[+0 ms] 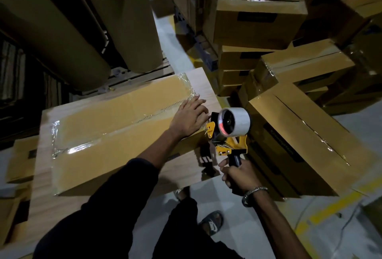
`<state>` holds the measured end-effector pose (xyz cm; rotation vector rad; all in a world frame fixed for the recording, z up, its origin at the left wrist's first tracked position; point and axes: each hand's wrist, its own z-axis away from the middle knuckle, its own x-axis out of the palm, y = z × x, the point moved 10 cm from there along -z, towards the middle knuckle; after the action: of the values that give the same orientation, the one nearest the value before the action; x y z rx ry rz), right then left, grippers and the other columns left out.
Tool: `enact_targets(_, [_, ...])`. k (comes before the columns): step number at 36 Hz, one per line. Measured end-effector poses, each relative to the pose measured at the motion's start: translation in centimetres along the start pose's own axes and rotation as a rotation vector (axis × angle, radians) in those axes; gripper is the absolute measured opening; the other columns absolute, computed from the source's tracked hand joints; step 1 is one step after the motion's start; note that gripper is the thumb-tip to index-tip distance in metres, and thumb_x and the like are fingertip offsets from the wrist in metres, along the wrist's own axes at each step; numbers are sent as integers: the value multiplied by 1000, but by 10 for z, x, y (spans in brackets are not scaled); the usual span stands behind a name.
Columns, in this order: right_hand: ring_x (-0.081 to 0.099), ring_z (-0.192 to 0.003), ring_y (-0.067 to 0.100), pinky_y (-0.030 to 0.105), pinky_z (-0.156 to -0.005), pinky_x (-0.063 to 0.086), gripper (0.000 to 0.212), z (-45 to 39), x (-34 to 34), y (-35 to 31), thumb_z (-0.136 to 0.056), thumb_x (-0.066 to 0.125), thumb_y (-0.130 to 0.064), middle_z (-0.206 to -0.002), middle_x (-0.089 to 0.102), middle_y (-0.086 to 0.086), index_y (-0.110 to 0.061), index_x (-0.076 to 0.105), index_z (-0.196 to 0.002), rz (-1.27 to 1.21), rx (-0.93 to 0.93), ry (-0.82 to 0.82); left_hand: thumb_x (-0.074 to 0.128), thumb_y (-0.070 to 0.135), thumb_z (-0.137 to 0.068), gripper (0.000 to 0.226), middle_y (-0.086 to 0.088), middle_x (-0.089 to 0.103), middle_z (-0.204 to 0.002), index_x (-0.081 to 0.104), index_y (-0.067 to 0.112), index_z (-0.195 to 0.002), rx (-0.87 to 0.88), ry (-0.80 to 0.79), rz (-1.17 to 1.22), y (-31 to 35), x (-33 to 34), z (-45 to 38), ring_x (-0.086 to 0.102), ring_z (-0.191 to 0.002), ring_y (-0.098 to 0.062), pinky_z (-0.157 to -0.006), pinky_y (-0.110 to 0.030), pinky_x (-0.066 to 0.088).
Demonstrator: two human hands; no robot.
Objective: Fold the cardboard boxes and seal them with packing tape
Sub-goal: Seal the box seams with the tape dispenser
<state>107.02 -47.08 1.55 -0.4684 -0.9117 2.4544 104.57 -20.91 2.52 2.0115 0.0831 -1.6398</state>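
Right hand [239,176] is closest to the camera, fingers wrapped tight around the black handle of the yellow tape gun [228,132], which sits just off the near right corner of the box on the table [115,126]. Left hand [190,116] is pressed flat on top of that box at its right end, fingers straight, smoothing down the tape rather than grabbing anything. Progress-wise this one looks basically done: flaps are folded shut and a shiny strip of tape [86,145] runs along the centre seam and wraps over both ends. It's pretty dark, so I can't tell if the strip is already cut from the roll or still hanging on at that corner. Off to the right there's a pile of sealed boxes [289,126], so lots finished. Flat cardboard [18,159] sticks out on the left, probably still waiting to be folded.
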Motion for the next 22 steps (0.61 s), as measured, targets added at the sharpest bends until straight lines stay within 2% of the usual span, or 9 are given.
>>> enact_targets(5, [43,-40,19,23,-44,35,12,-3,6,4,-93,56,6,-56,53,11,3,66,-99,-100,71,-34,26,66,-106,53,3,45,-159,64,30,-117,-14,2,19,0,-3,0,17,-160,-17,-127,-50,17])
enact_targets(8, [43,-41,19,23,-46,34,16,-6,5,5,-91,57,6,-57,53,10,-2,70,-97,-149,150,-87,31,65,-107,49,4,46,-158,63,30,-115,-12,18,19,0,-3,1,17,-160,-17,-127,-51,18])
enact_targets(11, [40,-39,15,20,-41,32,19,-6,10,9,-94,55,6,-57,49,8,-2,71,-98,-255,235,-175,33,67,-106,48,5,47,-157,64,31,-113,-16,27,22,0,-3,0,18,-159,-16,-127,-52,19])
enact_targets(22, [36,-35,11,18,-37,31,28,2,23,20,-97,52,7,-54,47,5,0,69,-118,-350,283,-264,39,64,-107,43,4,47,-157,65,30,-112,-12,26,27,1,-6,0,18,-159,-17,-127,-50,18])
